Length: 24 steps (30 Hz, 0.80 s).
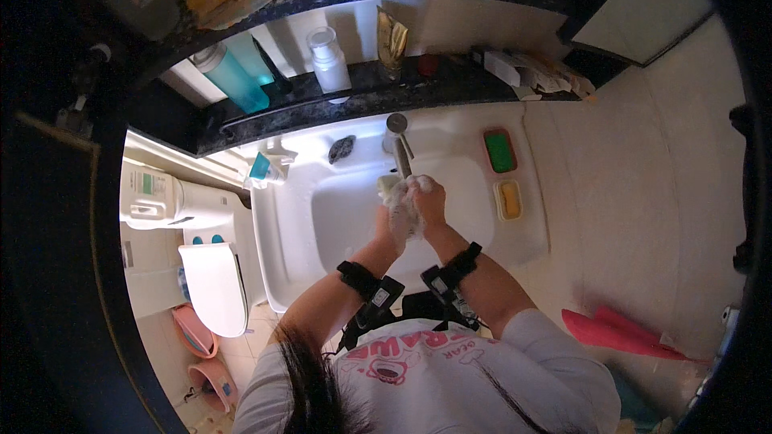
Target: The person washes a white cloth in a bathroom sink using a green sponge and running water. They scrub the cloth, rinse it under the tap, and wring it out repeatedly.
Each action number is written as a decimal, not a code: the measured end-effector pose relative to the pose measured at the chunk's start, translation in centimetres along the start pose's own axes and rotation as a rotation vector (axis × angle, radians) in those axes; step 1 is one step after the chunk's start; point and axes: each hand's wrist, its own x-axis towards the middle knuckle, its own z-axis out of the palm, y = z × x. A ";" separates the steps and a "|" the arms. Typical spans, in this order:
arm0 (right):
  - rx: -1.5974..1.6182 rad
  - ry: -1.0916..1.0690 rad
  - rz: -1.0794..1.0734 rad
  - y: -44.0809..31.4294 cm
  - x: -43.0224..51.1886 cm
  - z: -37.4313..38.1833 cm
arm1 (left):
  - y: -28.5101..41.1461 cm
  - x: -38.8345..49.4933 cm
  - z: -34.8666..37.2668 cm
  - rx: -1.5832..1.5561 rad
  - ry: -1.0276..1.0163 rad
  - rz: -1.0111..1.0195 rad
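Both hands are together over the white washbasin [344,217], just in front of the metal faucet [401,154]. White lather covers much of them. My left hand [392,229] is wrapped around a pale, soft foamy item [387,187]; its exact kind is hidden by the suds. My right hand [429,200], bent into a fist, presses against the same foamy bundle, its fingers mostly out of sight. On the basin's right rim sit a green scrubbing pad [499,152] in a reddish dish and a yellow soap bar [511,199] in a pale dish.
A dark leaf-shaped object [342,149] and a white-and-blue tube [265,170] rest on the basin's rim. Above runs a dark stone shelf [368,96] with a white bottle [329,63] and a teal bottle [235,81]. A toilet [214,286] stands at left.
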 end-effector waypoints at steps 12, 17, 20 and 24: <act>-0.317 -0.080 -0.092 4.3 5.2 -0.4 | 3.1 -1.5 -4.6 0.062 -0.037 0.088; -0.520 -0.125 -0.195 1.6 6.6 0.1 | 2.2 -2.0 -6.1 0.119 -0.044 0.067; -0.407 -0.112 -0.193 1.8 7.2 0.4 | 2.1 -2.4 -6.7 -0.087 -0.051 0.060; -0.164 -0.104 -0.183 1.3 7.7 0.9 | 0.3 -2.4 -8.8 -0.077 -0.005 0.168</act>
